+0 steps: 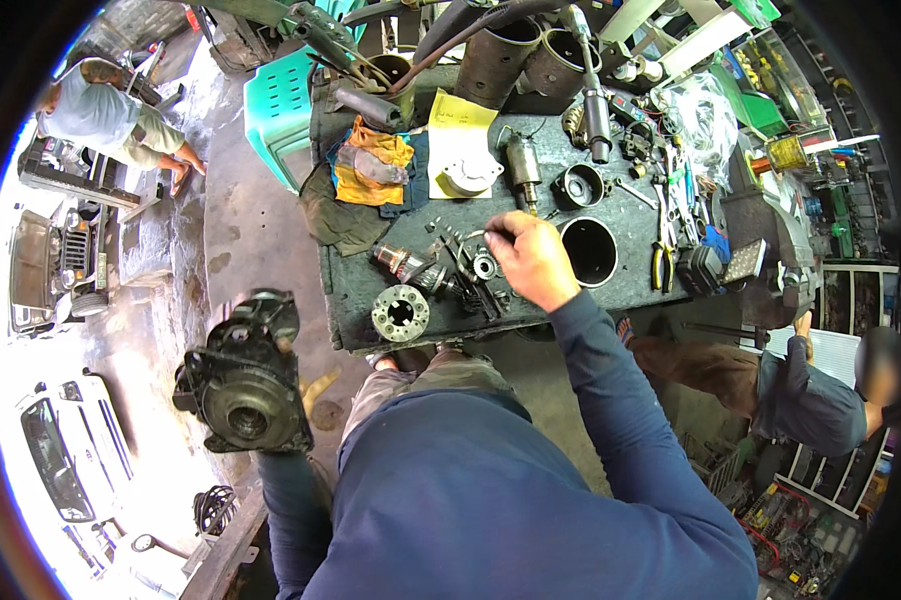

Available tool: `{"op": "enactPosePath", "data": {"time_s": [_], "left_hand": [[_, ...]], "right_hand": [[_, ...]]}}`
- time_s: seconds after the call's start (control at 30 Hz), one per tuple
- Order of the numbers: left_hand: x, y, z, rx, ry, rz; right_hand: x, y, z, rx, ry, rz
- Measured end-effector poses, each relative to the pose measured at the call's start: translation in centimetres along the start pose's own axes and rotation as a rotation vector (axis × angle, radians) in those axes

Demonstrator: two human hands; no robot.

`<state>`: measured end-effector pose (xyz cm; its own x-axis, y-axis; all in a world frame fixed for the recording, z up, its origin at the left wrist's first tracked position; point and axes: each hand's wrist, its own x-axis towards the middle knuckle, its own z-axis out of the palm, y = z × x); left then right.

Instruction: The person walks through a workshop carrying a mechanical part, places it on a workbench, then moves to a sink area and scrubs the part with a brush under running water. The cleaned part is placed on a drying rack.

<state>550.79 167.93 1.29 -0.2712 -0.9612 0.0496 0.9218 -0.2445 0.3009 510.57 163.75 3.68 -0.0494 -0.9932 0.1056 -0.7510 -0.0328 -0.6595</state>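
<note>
One cylinder (611, 262), dark inside; left hand (316, 389) grips black housing (247, 390); right hand (533, 258) curled, hold unclear.

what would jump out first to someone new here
Probably the bulky black metal housing held up in the left hand, left of the workbench. Next, perhaps, the turquoise plastic stool by the bench's far left corner, and the yellow paper on the bench, under a pale metal part.
</note>
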Motion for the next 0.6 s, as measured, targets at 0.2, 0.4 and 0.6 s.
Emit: {"op": "enactPosePath", "data": {"time_s": [0.2, 0.4, 0.6], "left_hand": [[1.4, -2.4, 0.6, -0.061, -0.034, -0.11], [2.6, -3.4, 0.0, -0.08, -0.002, -0.121], [4.7, -0.9, -2.7, -0.078, -0.057, -0.15]], "right_hand": [[-3.4, -7.5, 2.5, 0.477, -0.241, 0.173], [-1.9, -4.8, 2.4, 0.323, 0.053, 0.229], [-2.3, -0.6, 1.7, 0.066, 0.171, 0.134]]}}
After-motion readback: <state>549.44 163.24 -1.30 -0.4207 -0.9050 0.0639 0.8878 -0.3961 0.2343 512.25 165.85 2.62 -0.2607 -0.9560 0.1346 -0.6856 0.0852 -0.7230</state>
